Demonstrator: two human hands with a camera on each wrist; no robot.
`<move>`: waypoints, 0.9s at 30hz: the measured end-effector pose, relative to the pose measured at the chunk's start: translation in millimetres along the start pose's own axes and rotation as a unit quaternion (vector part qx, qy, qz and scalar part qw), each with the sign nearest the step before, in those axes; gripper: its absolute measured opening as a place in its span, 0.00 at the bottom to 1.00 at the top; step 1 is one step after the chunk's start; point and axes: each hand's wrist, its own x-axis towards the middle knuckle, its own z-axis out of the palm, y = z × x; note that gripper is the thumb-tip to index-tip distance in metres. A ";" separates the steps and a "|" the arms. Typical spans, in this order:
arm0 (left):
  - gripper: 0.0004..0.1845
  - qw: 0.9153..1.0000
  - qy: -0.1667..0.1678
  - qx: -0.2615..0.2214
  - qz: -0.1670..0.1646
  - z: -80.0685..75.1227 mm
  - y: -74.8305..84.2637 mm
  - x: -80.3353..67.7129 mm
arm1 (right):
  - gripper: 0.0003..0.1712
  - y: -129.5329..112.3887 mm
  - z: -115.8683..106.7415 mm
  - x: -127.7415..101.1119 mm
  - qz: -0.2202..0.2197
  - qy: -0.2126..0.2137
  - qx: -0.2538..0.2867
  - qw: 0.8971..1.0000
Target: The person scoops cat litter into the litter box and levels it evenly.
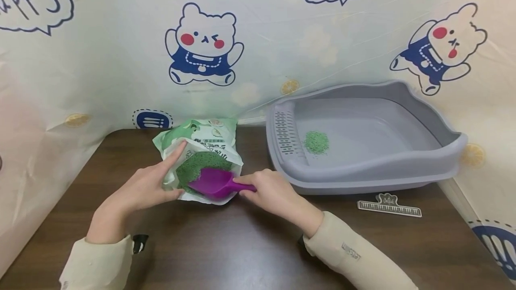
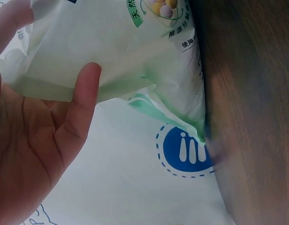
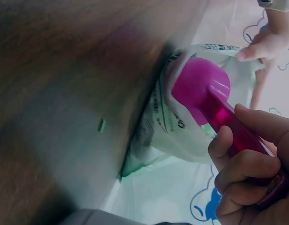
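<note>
A white and green bag of cat litter (image 1: 217,134) stands with its mouth towards me, green pellets (image 1: 192,164) showing inside. My left hand (image 1: 147,187) holds the bag's left side at the mouth, thumb and forefinger spread along the rim; in the left wrist view one finger (image 2: 86,86) lies against the plastic and others are partly hidden. With my right hand (image 1: 271,191) I grip the handle of a purple scoop (image 1: 211,183). Its head is inside the bag's mouth, over the pellets. In the right wrist view several fingers curl round the handle (image 3: 238,136).
Right of the bag stands a grey litter box (image 1: 363,171) with a slotted step and a small heap of green pellets (image 1: 317,142). A flat bag clip (image 1: 389,207) lies before it on the dark wooden table (image 1: 225,249). One stray pellet (image 3: 102,125) lies near the bag.
</note>
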 end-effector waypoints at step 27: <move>0.61 1.000 0.004 0.006 0.010 -1.3 1.1 -1.7 | 0.20 4.3 23.6 26.1 0.009 0.009 0.048 0.999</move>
